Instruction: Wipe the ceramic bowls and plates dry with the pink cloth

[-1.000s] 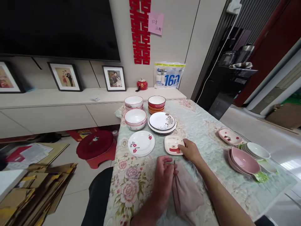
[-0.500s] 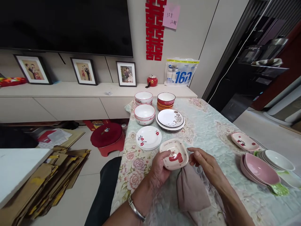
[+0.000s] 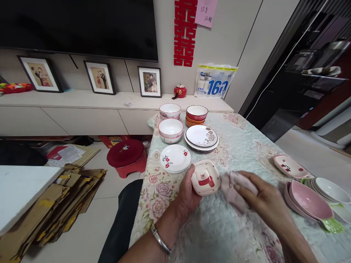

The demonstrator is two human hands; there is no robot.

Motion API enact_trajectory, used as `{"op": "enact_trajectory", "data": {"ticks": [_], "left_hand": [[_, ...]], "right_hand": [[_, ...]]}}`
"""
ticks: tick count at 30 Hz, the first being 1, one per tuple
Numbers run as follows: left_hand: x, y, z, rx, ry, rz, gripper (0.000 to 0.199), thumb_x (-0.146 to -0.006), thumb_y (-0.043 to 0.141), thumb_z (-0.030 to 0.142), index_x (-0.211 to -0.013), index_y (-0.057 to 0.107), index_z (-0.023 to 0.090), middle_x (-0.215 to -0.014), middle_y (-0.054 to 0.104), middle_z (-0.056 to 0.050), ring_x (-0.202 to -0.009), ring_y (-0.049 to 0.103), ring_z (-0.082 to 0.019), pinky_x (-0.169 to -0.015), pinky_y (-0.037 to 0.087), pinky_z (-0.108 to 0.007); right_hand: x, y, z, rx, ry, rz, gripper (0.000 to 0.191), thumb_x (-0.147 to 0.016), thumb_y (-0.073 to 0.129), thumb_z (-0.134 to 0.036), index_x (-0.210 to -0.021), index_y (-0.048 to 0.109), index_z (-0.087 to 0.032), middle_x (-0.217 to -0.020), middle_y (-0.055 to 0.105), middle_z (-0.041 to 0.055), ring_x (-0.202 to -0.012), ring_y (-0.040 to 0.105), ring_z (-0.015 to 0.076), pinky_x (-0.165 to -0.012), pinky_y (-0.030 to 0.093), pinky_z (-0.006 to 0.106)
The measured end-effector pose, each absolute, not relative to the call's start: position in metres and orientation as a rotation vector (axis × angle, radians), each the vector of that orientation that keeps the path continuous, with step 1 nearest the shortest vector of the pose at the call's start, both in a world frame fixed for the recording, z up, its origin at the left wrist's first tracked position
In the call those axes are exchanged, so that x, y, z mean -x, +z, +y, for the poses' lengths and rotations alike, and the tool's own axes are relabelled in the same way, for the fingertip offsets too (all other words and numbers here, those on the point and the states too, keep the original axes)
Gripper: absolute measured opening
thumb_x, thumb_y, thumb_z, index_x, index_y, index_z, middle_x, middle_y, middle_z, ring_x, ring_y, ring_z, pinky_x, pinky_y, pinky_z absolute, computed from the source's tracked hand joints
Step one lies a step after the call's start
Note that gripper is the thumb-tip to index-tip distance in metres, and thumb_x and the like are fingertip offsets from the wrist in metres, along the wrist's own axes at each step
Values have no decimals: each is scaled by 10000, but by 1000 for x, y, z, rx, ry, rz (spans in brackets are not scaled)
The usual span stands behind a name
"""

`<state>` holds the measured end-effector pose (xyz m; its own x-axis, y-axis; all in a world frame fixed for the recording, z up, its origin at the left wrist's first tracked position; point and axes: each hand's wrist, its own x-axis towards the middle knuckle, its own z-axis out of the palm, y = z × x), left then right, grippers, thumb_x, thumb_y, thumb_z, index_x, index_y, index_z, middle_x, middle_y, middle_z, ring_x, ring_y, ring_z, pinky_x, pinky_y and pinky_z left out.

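Left grip [image 3: 188,194] clasping bear dish [image 3: 206,178] by left edge, right grip [image 3: 265,195] clutching cloth [image 3: 233,190] alongside

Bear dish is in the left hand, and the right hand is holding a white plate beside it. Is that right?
Not quite: the right hand holds a pinkish-grey cloth, not a white plate, as the current head view shows. The rest stands: the bear dish is in the left hand, with the cloth beside it.
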<state>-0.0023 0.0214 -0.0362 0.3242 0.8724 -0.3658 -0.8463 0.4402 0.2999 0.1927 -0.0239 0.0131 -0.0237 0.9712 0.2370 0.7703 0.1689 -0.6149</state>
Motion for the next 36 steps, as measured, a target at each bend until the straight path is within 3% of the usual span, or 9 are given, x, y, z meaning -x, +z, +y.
{"op": "enact_trajectory", "data": {"ticks": [4,6,9,11,15,22,27,31,36], "left_hand": [[3,-33,24,-70,1076,424,533,-960,422,488,-1201,652,72,-1032,752,-154,-1058,673,-312,-945,505,-431],[4,-33,25,-66,1057,379,541,-958,410,504,-1179,665,81,-1045,745,-152,-1058,668,-316,-938,503,-428],[5,-37,26,-76,1075,355,481,-952,453,481,-1137,681,100,-1058,740,-136,-1061,663,-299,-936,500,-400],[3,-42,26,-104,1092,342,461,-949,481,484,-1137,683,115,-1067,738,-120,-1066,658,-283,-939,496,-380],[-2,-49,23,-206,1101,291,505,-931,508,553,-1160,684,139,-1045,742,-101,-1061,656,-255,-934,492,-338],[1,-48,21,-216,1087,350,580,-902,502,627,-1102,695,118,-984,740,-115,-994,671,-247,-853,514,-319],[0,-46,24,-187,1048,360,659,-873,477,695,-1091,684,109,-931,734,-118,-947,678,-268,-792,528,-335],[-4,-44,20,-232,1062,358,647,-874,496,679,-1167,665,128,-986,737,-118,-976,673,-268,-820,521,-337],[-4,-40,15,-288,1046,399,644,-821,570,692,-1122,697,137,-1015,742,-122,-1029,665,-282,-885,505,-356]], "right_hand": [[-164,25,7,1437,92,-1977,227,-874,604,-274,-1092,661,-249,-1001,656,55,-923,627,216,-804,497,326],[-141,14,17,1452,32,-2093,226,-837,576,-155,-1029,669,-227,-959,626,65,-876,613,207,-762,494,312],[-115,-12,23,1591,-202,-2106,146,-800,569,-104,-875,662,-189,-855,599,80,-793,592,227,-644,471,307],[-109,-26,24,1559,-264,-2061,158,-803,572,-105,-911,657,-182,-874,621,88,-813,601,236,-672,484,319],[-111,-37,21,1391,-191,-1964,203,-870,578,-173,-1067,630,-178,-948,683,90,-876,631,241,-772,509,349],[-118,-18,20,1041,357,-2223,251,-921,526,-130,-1117,637,-241,-1060,675,59,-1001,597,206,-843,500,331],[-125,-9,14,1212,31,-2403,201,-880,568,-86,-954,686,-231,-951,666,56,-891,535,223,-739,423,347],[-124,-20,12,1458,-191,-2213,249,-801,586,-36,-969,691,-187,-897,645,92,-845,520,240,-731,436,353],[-119,-31,13,1367,2,-2021,279,-810,571,-99,-1056,653,-205,-985,697,78,-910,602,242,-798,499,364]]}}
